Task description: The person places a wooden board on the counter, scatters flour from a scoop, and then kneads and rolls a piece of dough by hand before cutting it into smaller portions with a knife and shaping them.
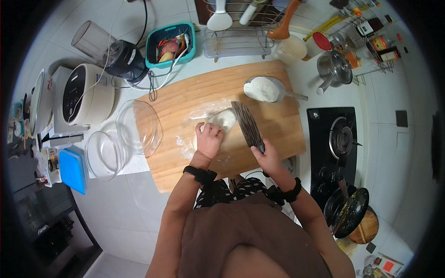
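A piece of white dough lies on a floured wooden board. My left hand rests on its near left part with curled fingers, which hide some of it. In my right hand is the handle of a kitchen knife with a broad, dark patterned blade. The blade is at the right end of the dough; whether it touches the dough I cannot tell. Beyond the knife, a metal scoop full of white flour lies on the board.
Clear glass bowls stand left of the board, one overlapping its edge. Behind are a rice cooker, a blender and a teal basket. To the right are a lidded saucepan, a black gas hob and a wok.
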